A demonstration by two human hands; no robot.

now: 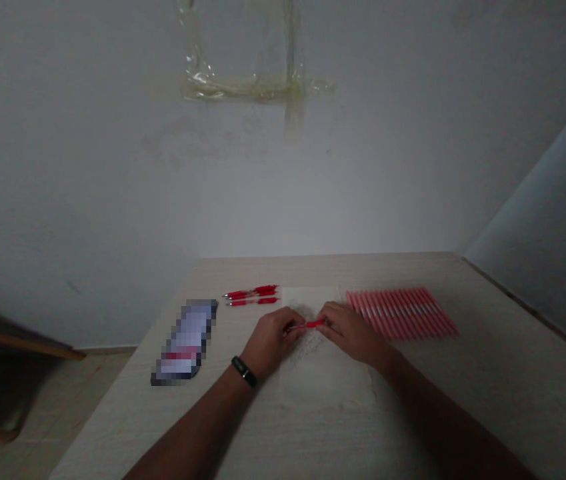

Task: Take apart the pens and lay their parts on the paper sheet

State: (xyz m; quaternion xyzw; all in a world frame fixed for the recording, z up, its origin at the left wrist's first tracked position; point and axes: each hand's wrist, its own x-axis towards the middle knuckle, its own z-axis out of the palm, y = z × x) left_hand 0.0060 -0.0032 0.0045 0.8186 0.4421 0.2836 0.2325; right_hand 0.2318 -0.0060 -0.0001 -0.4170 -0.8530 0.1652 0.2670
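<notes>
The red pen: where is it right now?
In the head view, the red pen is held between the left hand and right hand, above a pale sheet.

You hold a red pen [310,324] of glossy plastic. The three red pens [251,295] on your left show the same gloss, with bright metal tips. Your row of striped red tubes [403,313] looks like smooth plastic. Your sheet of paper [325,380] is matt. The tabletop [127,407] has a matt, wood-grain finish. The wall [113,167] is matt paint, with glossy clear tape [197,87].
</notes>
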